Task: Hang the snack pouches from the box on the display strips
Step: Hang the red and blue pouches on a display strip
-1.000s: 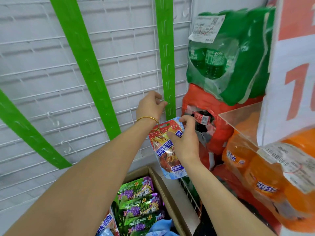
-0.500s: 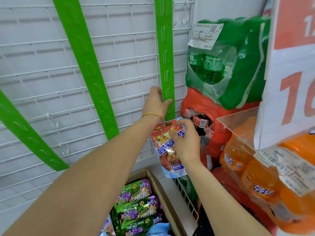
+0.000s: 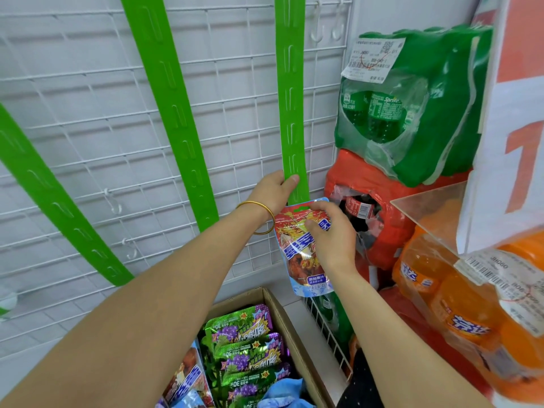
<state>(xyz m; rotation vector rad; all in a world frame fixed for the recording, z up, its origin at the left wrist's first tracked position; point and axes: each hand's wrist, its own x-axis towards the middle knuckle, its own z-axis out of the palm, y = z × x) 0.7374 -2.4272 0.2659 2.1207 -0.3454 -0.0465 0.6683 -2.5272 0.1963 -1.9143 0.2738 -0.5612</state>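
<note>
Raised pouch [image 3: 297, 251] meets strip [image 3: 291, 128]; left grip [image 3: 272, 192] pinches strip, right grip [image 3: 332, 237] pinches pouch.

I see the left hand [image 3: 272, 189] pinching the long green plastic display strip [image 3: 291, 113] low down, while the right hand [image 3: 332, 234] grips the red-and-blue foil snack pouch [image 3: 297, 245] just beneath it.

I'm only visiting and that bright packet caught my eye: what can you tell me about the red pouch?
The red pouch is glossy, foil-like plastic: red on top, blue-and-white lettering, a picture of brownish food, pale blue at the bottom. It is slightly tilted, in front of the white wire grid, its top meeting the lower end of the rightmost green strip. The right hand grips its upper right part; the left hand pinches the strip just above.
</note>
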